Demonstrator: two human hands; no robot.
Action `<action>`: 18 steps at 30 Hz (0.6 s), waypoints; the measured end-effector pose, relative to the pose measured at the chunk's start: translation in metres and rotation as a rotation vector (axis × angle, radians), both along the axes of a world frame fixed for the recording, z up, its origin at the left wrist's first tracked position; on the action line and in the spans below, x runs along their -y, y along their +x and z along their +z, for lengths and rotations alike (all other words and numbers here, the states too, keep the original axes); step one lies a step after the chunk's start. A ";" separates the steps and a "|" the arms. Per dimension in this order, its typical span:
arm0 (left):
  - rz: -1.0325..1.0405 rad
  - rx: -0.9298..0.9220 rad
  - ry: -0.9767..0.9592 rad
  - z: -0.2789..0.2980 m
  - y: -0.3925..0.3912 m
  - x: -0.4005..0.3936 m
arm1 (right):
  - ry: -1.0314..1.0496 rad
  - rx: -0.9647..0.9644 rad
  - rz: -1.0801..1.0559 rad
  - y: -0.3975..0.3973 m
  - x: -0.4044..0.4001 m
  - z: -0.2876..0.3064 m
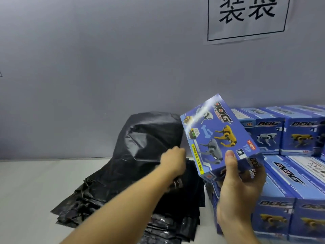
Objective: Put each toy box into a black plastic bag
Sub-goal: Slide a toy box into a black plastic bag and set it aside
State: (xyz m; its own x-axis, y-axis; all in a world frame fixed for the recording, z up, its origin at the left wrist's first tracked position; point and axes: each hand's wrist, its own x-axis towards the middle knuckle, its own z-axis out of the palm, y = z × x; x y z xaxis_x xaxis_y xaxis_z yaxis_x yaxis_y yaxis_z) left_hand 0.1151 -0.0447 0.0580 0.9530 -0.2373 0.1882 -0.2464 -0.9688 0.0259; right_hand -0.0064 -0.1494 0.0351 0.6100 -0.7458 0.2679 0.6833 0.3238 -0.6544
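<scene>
My right hand (241, 187) grips a blue toy box (218, 138) printed with robot dogs, thumb on its front face, fingers under its lower corner. The box is tilted and lifted above the table. My left hand (174, 160) holds up the edge of a black plastic bag (149, 136), which billows up just left of the box. Under that bag lies a flat pile of black bags (109, 201) on the white table (35, 191).
Several more blue toy boxes (290, 138) are stacked in rows at the right, from the wall to the near edge. A grey wall stands close behind, with a paper sign (246, 20) on it at the upper right.
</scene>
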 end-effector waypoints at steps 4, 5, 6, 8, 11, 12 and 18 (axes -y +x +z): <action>-0.013 -0.182 -0.223 -0.039 0.011 0.013 | -0.002 -0.003 -0.003 0.002 0.003 -0.001; -0.035 -0.200 -0.288 -0.044 0.013 0.014 | -0.002 -0.008 0.000 0.002 0.003 -0.001; -0.070 -0.209 -0.337 -0.047 0.015 0.013 | -0.008 -0.018 -0.003 0.002 0.003 -0.001; -0.148 -0.218 -0.451 -0.049 0.016 0.010 | -0.016 -0.032 -0.012 0.002 0.003 -0.002; -0.221 -0.117 -0.675 -0.045 0.008 -0.008 | -0.023 -0.041 -0.012 0.003 0.003 -0.003; -0.247 -0.064 -0.691 -0.044 0.005 -0.018 | -0.020 -0.040 -0.008 0.002 0.003 -0.003; -0.269 -0.270 -0.138 -0.066 0.000 -0.095 | -0.086 -0.048 -0.017 0.002 0.002 -0.005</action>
State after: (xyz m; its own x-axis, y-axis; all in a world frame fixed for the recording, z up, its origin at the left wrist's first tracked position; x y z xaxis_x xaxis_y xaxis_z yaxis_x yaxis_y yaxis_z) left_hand 0.1147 0.0504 -0.0082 0.8799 -0.4749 -0.0124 -0.4572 -0.8536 0.2499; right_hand -0.0043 -0.1510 0.0299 0.6111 -0.7315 0.3022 0.6553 0.2534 -0.7116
